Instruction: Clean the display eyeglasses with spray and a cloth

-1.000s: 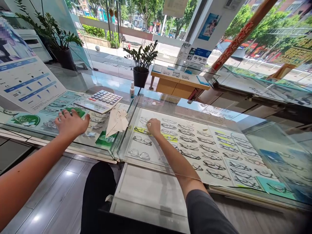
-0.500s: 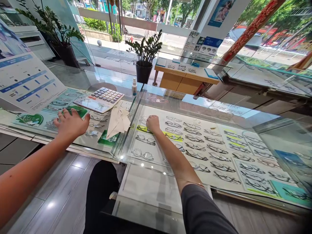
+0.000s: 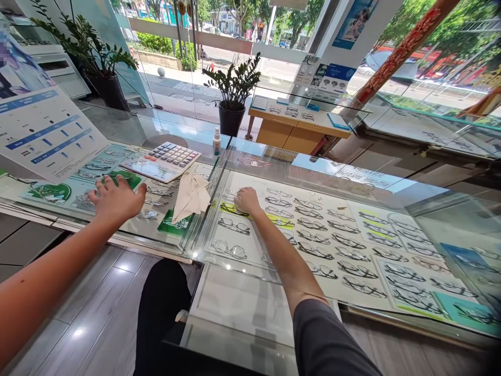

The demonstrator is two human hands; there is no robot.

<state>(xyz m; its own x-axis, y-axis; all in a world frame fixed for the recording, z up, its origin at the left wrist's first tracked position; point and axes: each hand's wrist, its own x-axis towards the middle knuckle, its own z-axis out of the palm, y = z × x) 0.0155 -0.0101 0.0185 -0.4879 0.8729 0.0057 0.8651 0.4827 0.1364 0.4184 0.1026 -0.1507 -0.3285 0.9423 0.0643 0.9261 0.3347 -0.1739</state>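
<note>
At left, a printed board (image 3: 50, 130) with blue bands leans near me, a white calculator (image 3: 162, 161) lying to its right. A creased beige cloth (image 3: 191, 196) rests just beside it, and a small spray bottle (image 3: 216, 142) stands upright farther off. Across from me, a leafy plant (image 3: 231, 117) in a dark pot stands left of a wooden desk (image 3: 276, 134); another potted plant (image 3: 106, 90) fills the far left. At far right I see a poster (image 3: 355, 23) on a pale pillar (image 3: 385, 13), near a red-patterned post (image 3: 407, 49).

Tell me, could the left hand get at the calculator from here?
Probably yes: the left hand looks open and close to the calculator, with nothing apparent standing between them.
</note>
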